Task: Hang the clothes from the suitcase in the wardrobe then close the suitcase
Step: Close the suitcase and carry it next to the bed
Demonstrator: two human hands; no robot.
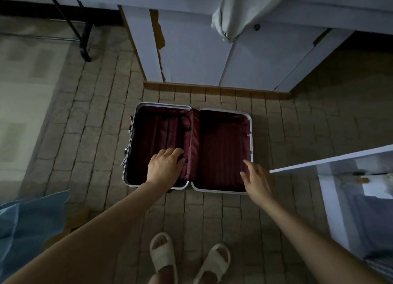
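1. Nearest the camera, two feet in pale slippers (163, 256) are seen on the tiled floor (95, 113), with both bare forearms stretched forward and down.
2. The left hand (164, 165) is laid in the near part of the suitcase's left half, beside the central hinge. Its fingers are curled over the edge of the dark red lining (191, 143); whether cloth is actually pinched cannot be told.
3. The right hand (255, 177) is held with fingers spread and straight, near the near right corner of the right half. Nothing is gripped by it.
4. The suitcase (252, 134) is lying open and flat on the floor, just in front of the wardrobe, and no clothes are seen left in it.
5. The shell is judged stiff and, being empty, light. The metal rim is probably smooth, so the outer edge of one half is best taken with a full grip. The soft lining should be tucked clear of the frame first.
6. Farthest off, the white wardrobe (191, 56) is seen, with a pale garment (240, 11) hanging at its top.
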